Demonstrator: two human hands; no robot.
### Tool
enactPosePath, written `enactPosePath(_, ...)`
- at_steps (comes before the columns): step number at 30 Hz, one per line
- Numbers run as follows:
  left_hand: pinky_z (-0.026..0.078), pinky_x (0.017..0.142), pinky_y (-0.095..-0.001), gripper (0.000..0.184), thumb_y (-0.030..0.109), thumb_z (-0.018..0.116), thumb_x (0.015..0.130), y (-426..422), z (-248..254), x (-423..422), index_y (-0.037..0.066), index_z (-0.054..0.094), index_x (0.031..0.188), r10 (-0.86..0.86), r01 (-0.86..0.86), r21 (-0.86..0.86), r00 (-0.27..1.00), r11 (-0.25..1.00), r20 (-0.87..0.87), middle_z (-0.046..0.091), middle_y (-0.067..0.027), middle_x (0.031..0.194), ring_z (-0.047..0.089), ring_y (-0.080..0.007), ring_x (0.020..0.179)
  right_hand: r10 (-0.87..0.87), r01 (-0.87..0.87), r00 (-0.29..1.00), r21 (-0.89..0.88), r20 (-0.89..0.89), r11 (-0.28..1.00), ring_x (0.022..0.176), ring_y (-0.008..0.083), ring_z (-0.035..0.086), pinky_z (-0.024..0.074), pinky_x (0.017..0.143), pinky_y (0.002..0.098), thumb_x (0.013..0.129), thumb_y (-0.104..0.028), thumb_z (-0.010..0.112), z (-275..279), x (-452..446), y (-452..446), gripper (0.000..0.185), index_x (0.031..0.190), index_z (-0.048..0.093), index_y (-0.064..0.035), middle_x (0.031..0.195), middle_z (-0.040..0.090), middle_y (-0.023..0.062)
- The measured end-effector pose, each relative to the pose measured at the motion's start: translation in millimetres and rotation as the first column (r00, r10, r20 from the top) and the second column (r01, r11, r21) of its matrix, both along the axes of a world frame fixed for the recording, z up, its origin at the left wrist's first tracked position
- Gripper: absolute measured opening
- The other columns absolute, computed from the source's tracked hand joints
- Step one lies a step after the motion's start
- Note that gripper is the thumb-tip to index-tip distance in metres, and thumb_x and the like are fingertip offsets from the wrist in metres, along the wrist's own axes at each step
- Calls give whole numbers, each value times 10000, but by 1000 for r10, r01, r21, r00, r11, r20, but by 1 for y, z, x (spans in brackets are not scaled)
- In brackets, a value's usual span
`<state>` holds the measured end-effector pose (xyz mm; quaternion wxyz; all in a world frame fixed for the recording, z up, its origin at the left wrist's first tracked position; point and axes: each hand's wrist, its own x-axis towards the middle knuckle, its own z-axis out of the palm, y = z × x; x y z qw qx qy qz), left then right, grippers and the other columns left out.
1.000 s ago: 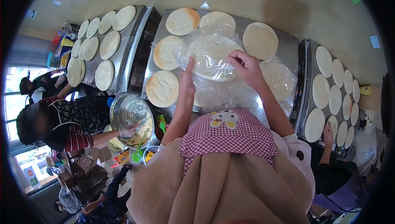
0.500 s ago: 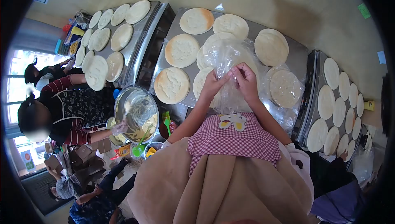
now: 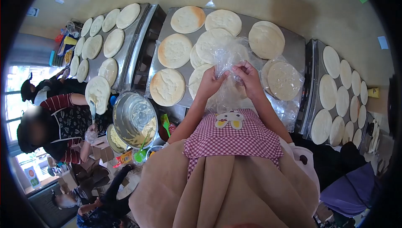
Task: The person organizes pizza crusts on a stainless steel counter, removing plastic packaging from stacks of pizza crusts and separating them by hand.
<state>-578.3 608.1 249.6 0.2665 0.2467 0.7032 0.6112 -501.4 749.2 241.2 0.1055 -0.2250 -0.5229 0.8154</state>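
Observation:
A clear, crumpled plastic bag (image 3: 231, 55) hangs between my hands above the metal table. My left hand (image 3: 211, 83) pinches its left side, and my right hand (image 3: 248, 77) grips the right side, a small gap between them. Behind and under the bag lie round flat breads, one pale bread (image 3: 212, 43) partly covered by it. Just right of my right hand, a flat bread in clear plastic (image 3: 284, 80) overlaps another bread. Loose clear plastic (image 3: 279, 113) lies below it.
More breads (image 3: 167, 87) cover the table (image 3: 295, 43). On the left, a co-worker (image 3: 75, 121) holds a bread (image 3: 98, 93) and a spreading tool beside a large metal bowl (image 3: 136, 117). Further breads (image 3: 328, 86) lie on a right-hand table; a person in purple (image 3: 347, 190) stands near it.
My hands have moved slightly apart, still on the plastic bag. The co-worker's tool has gone from the bowl to the held bread. The whole view has shifted a little.

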Motion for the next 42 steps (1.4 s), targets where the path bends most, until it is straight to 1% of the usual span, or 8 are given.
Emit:
enactPosePath(7,441,691,-248,222,139,608,847,-18,-21,-14,-26,589,995,148,-165,84,972,983,182,622,-27,836,544,-91,744,-197,120,966,-389,-165,913,561,15,464,349,467,167,825,-112,631,11,17,56,232,1028,520,-106,688,528,-48)
enactPosePath(10,443,700,-250,225,147,605,851,-13,-19,-10,-25,589,994,154,-156,27,985,987,82,626,-33,858,548,-91,767,-184,175,983,326,-2,929,582,63,469,405,543,203,856,-89,574,22,23,55,174,1022,524,-88,736,527,-30)
enactPosePath(13,442,703,-252,244,157,605,852,-10,-26,-10,-33,585,1004,151,-150,-26,985,988,78,631,-48,877,549,-93,782,-266,435,881,891,-390,133,657,173,559,462,643,285,784,-1,583,54,20,40,245,1014,510,-42,734,564,54)
enactPosePath(16,443,707,-252,260,159,610,848,-5,-17,-5,-35,581,1018,138,-138,1,990,990,31,633,-50,881,550,-96,780,184,-30,977,781,-110,624,784,262,604,472,700,358,753,-7,576,57,24,17,258,1003,515,-10,837,592,119)
enactPosePath(22,438,761,-259,237,127,595,852,2,-24,1,-14,581,1041,79,-80,-29,996,996,-34,634,-46,914,552,-104,825,161,-631,775,729,612,265,958,273,595,451,835,366,812,-158,582,33,8,19,441,1197,463,21,1047,600,159)
enactPosePath(31,464,728,-287,230,-12,533,801,8,-33,11,-21,568,1028,25,-21,36,995,999,-102,650,-100,881,597,-140,819,146,-367,929,796,339,481,1052,325,558,443,881,338,774,-285,623,8,18,24,782,1386,214,-22,1195,511,245)
enactPosePath(34,438,791,-261,232,7,540,827,8,-20,13,-17,571,1055,55,-50,55,995,997,-86,636,-64,928,563,-113,860,262,-401,867,280,425,872,1034,334,567,441,874,347,773,-220,596,10,24,50,709,1374,265,-41,1166,537,242)
enactPosePath(42,441,789,-260,236,77,567,843,14,-23,11,-7,577,1063,-73,81,50,985,995,-155,637,-62,933,568,-119,864,-23,-237,949,762,314,602,998,250,574,429,876,323,766,-177,598,-6,28,71,596,1300,392,-15,1124,585,167)
